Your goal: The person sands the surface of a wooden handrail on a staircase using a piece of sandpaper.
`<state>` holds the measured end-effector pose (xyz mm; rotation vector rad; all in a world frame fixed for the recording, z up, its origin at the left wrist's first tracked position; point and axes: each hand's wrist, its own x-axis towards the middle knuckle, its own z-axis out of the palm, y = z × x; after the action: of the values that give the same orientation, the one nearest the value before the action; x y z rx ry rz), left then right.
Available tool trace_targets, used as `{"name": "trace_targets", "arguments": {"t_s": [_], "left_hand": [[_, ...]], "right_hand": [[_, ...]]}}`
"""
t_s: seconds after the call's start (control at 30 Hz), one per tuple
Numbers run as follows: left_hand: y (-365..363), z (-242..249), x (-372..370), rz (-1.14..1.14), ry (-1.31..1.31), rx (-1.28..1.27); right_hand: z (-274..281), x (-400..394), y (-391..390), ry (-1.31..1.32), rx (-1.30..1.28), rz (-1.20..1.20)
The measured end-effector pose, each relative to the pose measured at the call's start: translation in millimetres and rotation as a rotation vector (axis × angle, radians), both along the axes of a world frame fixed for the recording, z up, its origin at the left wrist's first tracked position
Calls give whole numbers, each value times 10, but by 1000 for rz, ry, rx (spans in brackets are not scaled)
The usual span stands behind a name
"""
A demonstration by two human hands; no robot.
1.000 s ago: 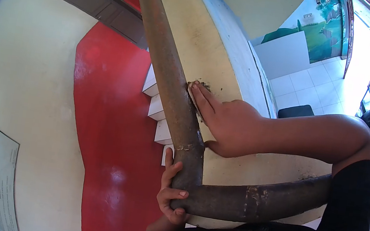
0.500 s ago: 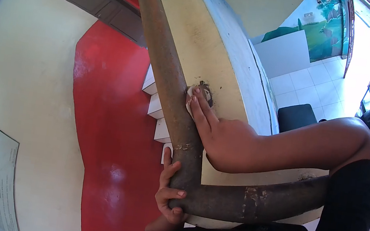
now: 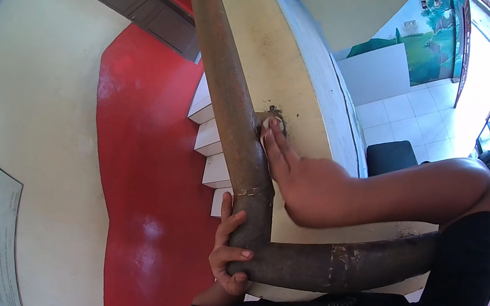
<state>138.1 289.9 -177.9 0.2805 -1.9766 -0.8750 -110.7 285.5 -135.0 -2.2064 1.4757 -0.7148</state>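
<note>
A brown metal handrail (image 3: 227,75) runs down beside the wall and bends at a corner into a lower length. My left hand (image 3: 230,248) is closed round the outside of that corner, fingers spread along the pipe. My right hand (image 3: 315,185) reaches across from the right. Its fingertips press a small whitish cloth (image 3: 265,132) against the place where a short bracket (image 3: 279,120) joins the handrail to the wall. Most of the cloth is hidden under the fingers. Dark marks surround the bracket on the wall.
The cream half-wall (image 3: 267,37) stands right beside the handrail. White stair steps (image 3: 209,138) show behind it, next to a red-painted wall (image 3: 153,140). A brown door (image 3: 140,7) is at the upper left, a dark seat (image 3: 392,156) on the tiled floor at right.
My right hand has shifted slightly to the right with the cloth, closer over the bracket. My left hand keeps its hold on the handrail corner. The view has moved slightly.
</note>
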Motion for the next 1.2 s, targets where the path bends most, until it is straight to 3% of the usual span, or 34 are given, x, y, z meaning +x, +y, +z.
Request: {"name": "trace_targets", "arguments": {"t_s": [0.23,0.43,0.53,0.63,0.73,0.83,1.2], "left_hand": [[-4,10,-17,-22,0,4],[10,-16,-46,-27,16,0],[-3,-37,-49,12,38,-28],[48,-46,-64,38,75,0],[18,-54,-17,10,36,-6],[3,-51,2,-7,4,-15],[31,-50,-10,15,29,-19]], "right_hand": [[-40,-15,-46,110,-79,-55],[-27,-157,-254,-30,-234,-112],[218,-324,-259,237,-66,-92],[342,-639,-243,230,-266,-194],[608,-707,-149,152,-31,-347],[318,-688,-275,117,-291,-293],[315,-736,-300,95,-293,-302]]}}
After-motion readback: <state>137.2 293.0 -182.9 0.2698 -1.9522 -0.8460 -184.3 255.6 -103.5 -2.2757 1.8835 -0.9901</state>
